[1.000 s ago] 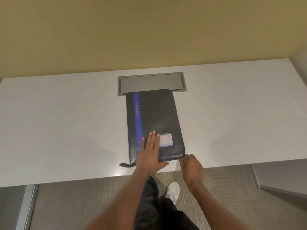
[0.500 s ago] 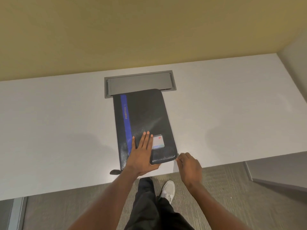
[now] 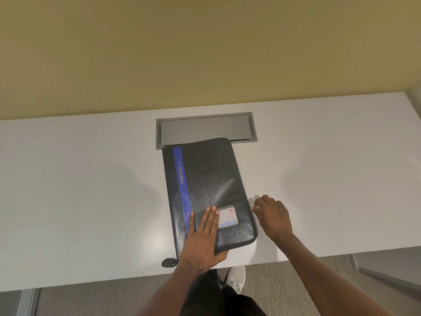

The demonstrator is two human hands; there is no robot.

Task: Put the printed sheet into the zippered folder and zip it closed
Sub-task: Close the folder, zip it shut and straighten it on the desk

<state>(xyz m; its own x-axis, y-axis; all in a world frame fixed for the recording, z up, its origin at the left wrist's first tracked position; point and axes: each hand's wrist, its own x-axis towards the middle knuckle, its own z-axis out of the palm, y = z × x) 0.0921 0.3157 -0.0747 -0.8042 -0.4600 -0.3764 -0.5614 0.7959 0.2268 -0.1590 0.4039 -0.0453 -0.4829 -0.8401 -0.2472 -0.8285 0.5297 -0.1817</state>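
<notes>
Two hands of mine are over the white counter (image 3: 79,201), one on the zippered folder (image 3: 211,179) and one just beside it. My left hand (image 3: 202,238) lies flat on the folder's near end, palm down, fingers straight and together, gripping nothing; its thumb hooks round the near edge. Under its fingertips on the left runs the folder's blue stripe (image 3: 182,179), lettered "PORTFOL", heading away from me along the left side. Right beside those fingertips, on the other side, a small pale card (image 3: 226,217) with a red dot sits on the black cover.

My right hand (image 3: 272,218) is at the folder's right edge, near the rounded near corner. Its fingers are bent and drawn in toward the edge; whether they pinch the zip pull I cannot tell, as the tips are small and blurred there.

The folder lies closed and flat, stretching away from my left hand, its far end overlapping a grey recessed panel (image 3: 205,128) set into the counter. A dark strap tab (image 3: 169,262) pokes out on the counter just left of my left wrist. The printed sheet is not visible to me. Below my arms I see dark trousers, a white shoe (image 3: 235,279) and grey carpet.
</notes>
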